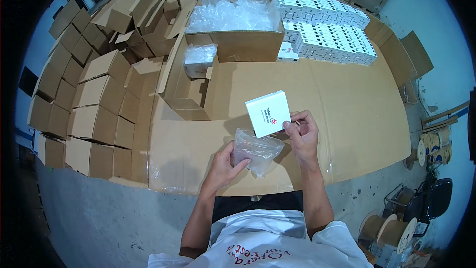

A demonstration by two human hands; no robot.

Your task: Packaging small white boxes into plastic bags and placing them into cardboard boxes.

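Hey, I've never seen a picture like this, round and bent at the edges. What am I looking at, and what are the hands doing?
This is one view from a wide camera worn on a person's head, looking down, so straight edges curve. The two bare arms are the wearer's own. The right hand holds a small white box; the left hand holds a clear plastic bag just below it. They work over a cardboard-covered table. On it sit an open carton of clear bags, rows of white boxes, and folded brown cartons stacked on the left.
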